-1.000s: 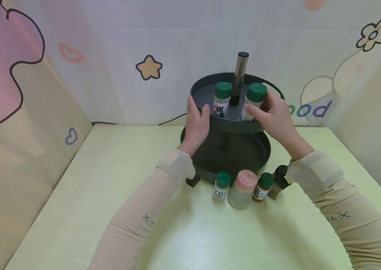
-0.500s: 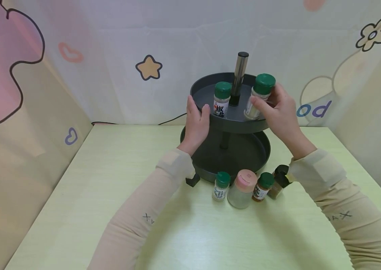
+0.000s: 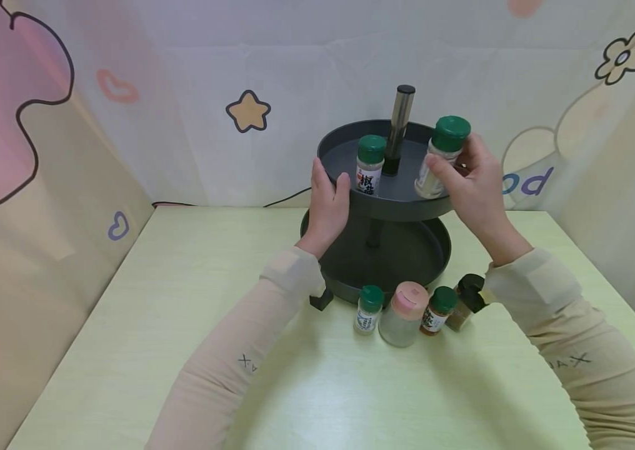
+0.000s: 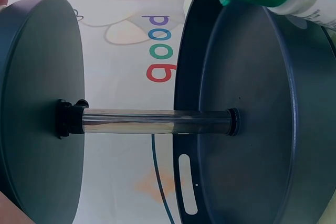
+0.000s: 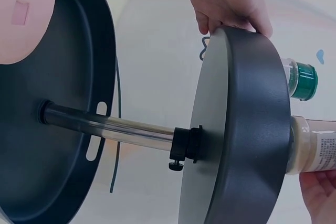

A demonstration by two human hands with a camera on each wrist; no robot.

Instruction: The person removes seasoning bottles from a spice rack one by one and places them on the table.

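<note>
A dark grey two-tier rack stands at the back of the table, with an upper tray point(image 3: 345, 150) on a steel post point(image 3: 402, 119). My left hand point(image 3: 330, 182) grips the upper tray's front-left rim, and its fingers point(image 5: 226, 3) curl over the edge. My right hand point(image 3: 455, 169) holds a green-capped spice jar point(image 3: 442, 155), tilted just above the tray's right edge; the jar's body point(image 5: 315, 150) shows past the rim. A second green-capped jar point(image 3: 370, 164) stands on the upper tray next to the post.
The lower tray point(image 3: 407, 262) holds nothing that I can see. In front of it on the table stand a small green-capped jar point(image 3: 369, 309), a pink-lidded jar point(image 3: 404, 314), a red-labelled green-capped jar point(image 3: 439, 310) and a black-capped jar point(image 3: 466, 301). Patterned cloth walls close in three sides.
My right hand has lifted its jar off the upper tray and carried it up and to the right. The left hand has stayed on the rim.
</note>
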